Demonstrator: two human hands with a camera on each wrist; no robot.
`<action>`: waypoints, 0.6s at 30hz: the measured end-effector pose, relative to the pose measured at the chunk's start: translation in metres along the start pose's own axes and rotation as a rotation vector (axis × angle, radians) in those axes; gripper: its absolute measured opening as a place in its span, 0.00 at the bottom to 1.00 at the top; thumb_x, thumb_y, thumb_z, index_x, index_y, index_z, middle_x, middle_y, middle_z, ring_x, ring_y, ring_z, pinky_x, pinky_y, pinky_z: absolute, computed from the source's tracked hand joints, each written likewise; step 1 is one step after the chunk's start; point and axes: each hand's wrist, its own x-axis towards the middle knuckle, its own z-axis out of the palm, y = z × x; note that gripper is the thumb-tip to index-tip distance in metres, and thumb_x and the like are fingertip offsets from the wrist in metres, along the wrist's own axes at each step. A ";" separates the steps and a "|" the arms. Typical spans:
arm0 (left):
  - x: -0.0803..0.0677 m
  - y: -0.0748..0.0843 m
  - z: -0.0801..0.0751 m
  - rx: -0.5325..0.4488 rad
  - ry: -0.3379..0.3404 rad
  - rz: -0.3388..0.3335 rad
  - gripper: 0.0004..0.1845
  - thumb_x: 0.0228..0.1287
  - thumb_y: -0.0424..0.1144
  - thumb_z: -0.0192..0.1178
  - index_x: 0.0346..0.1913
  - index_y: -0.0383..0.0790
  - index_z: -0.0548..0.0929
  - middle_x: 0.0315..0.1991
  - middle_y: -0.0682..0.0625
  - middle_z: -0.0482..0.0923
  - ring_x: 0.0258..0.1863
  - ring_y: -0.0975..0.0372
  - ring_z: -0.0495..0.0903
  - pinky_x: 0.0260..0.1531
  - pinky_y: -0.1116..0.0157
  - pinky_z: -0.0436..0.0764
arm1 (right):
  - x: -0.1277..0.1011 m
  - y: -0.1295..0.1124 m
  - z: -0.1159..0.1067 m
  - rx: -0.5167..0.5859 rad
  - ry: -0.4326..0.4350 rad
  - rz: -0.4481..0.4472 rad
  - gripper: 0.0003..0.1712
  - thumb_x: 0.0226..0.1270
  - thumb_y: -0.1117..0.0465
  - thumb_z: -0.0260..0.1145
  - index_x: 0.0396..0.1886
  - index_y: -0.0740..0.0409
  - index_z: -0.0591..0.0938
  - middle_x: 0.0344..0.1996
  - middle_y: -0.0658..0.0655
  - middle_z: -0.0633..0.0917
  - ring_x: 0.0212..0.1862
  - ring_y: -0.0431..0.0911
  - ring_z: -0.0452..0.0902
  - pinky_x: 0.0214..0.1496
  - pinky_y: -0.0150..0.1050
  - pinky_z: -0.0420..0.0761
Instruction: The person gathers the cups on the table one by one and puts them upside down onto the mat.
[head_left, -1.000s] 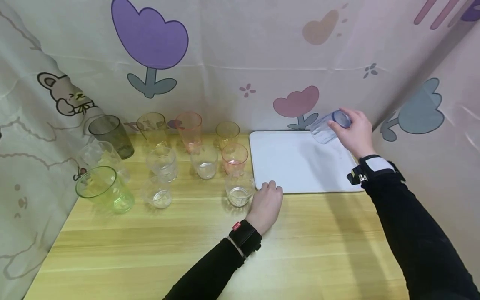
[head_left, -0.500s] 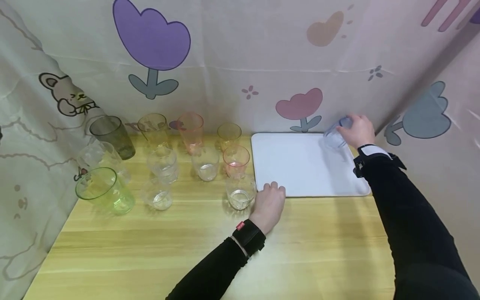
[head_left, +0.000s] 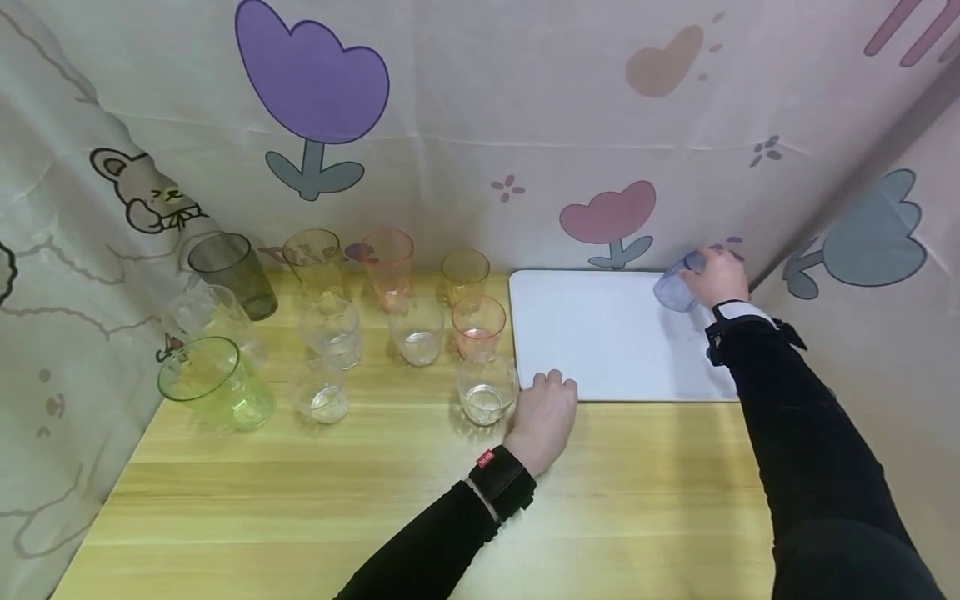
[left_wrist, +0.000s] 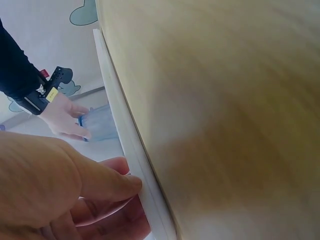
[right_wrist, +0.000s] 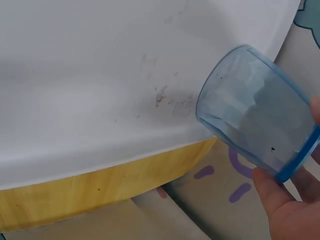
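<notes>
blue cup (right_wrist: 255, 127): clear tinted plastic, glossy, smooth. white mat (head_left: 600, 333): matt, faintly stained. tabletop (head_left: 375, 500): pale wood grain, satin sheen. backdrop (head_left: 480, 125): printed cloth, slightly creased. sleeves (head_left: 802, 450): black matt fabric.

The head view looked down and forward over the whole counter (head_left: 375, 500). Both wrist views sat close, sharing the white mat (head_left: 600, 333) and blue cup (right_wrist: 255, 130) with it.
</notes>
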 end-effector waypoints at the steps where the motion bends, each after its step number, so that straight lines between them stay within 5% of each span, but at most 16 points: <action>1: 0.000 0.001 0.000 -0.004 0.004 0.002 0.02 0.68 0.37 0.67 0.41 0.45 0.86 0.38 0.51 0.81 0.38 0.61 0.80 0.24 0.68 0.82 | -0.001 0.000 0.000 -0.001 0.008 -0.005 0.33 0.72 0.58 0.63 0.68 0.77 0.69 0.65 0.85 0.69 0.66 0.81 0.63 0.69 0.72 0.64; 5: -0.001 0.002 -0.001 -0.009 0.005 0.012 0.03 0.68 0.37 0.67 0.42 0.45 0.86 0.38 0.51 0.81 0.38 0.60 0.80 0.25 0.68 0.82 | -0.004 0.002 -0.001 -0.020 0.002 -0.021 0.33 0.73 0.60 0.62 0.68 0.78 0.69 0.66 0.85 0.67 0.66 0.82 0.62 0.71 0.71 0.63; 13: -0.002 0.000 -0.006 -0.032 -0.030 0.008 0.04 0.69 0.36 0.66 0.44 0.46 0.86 0.40 0.50 0.80 0.40 0.59 0.81 0.28 0.67 0.83 | -0.006 0.005 -0.012 -0.006 -0.148 -0.057 0.39 0.80 0.55 0.55 0.76 0.78 0.56 0.74 0.84 0.54 0.74 0.79 0.49 0.76 0.71 0.54; 18: -0.001 -0.003 -0.004 -0.057 -0.046 -0.006 0.06 0.68 0.34 0.66 0.45 0.46 0.85 0.41 0.49 0.80 0.40 0.58 0.80 0.29 0.67 0.83 | -0.011 -0.005 -0.020 0.074 -0.092 -0.089 0.42 0.80 0.52 0.55 0.81 0.71 0.52 0.79 0.78 0.50 0.77 0.76 0.47 0.76 0.71 0.53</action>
